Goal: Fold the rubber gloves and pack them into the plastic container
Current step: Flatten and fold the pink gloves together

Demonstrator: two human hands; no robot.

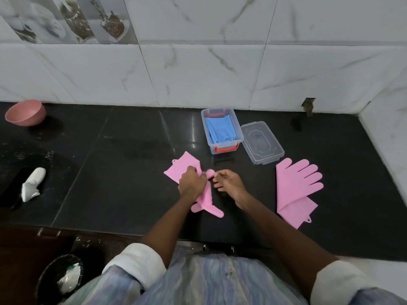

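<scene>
A pink rubber glove lies on the black counter, cuff to the upper left and fingers toward me. My left hand presses down on its middle and grips it. My right hand pinches one pink fingertip just right of the left hand. A second pink glove lies flat and spread to the right. The clear plastic container with orange latches stands behind the hands; blue gloves lie folded inside it. Its clear lid rests beside it on the right.
A pink bowl sits at the far left by the tiled wall. A white object lies at the left on a dark patch. A bin stands on the floor below the counter's front edge. The wall turns a corner at the right.
</scene>
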